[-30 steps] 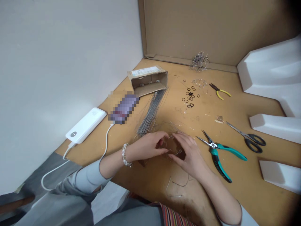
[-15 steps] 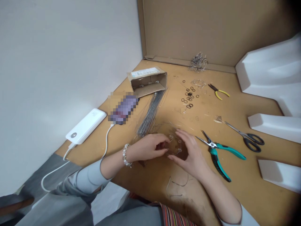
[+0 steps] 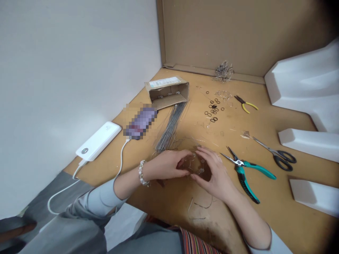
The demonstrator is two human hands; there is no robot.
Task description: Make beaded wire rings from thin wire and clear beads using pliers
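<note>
Between my hands is a thin wire loop with clear beads [image 3: 201,170] along it, held up over the wooden table. My left hand [image 3: 166,165], with a beaded bracelet [image 3: 143,173] on its wrist, curls its fingers and thumb round the left side of the loop. My right hand [image 3: 217,173] grips the right side, fingers arched above and thumb below. Beyond my left hand lies a bundle of grey wires [image 3: 169,132]. To the right of my right hand rest teal-handled needle-nose pliers [image 3: 239,163] with jaws apart. Loose wire bits [image 3: 202,206] lie nearer my body.
Black rings [image 3: 213,109] lie scattered beyond my hands. Yellow-handled pliers [image 3: 246,104] and black scissors [image 3: 280,157] are on the right, near white foam blocks [image 3: 309,143]. An open cardboard box [image 3: 168,93], a blurred phone [image 3: 141,121] and a white power bank [image 3: 99,141] stand left.
My fingers have shifted slightly on the beaded wire loop, my left fingertips reaching a little further right. The view has moved a touch. Everything on the table stays in place.
</note>
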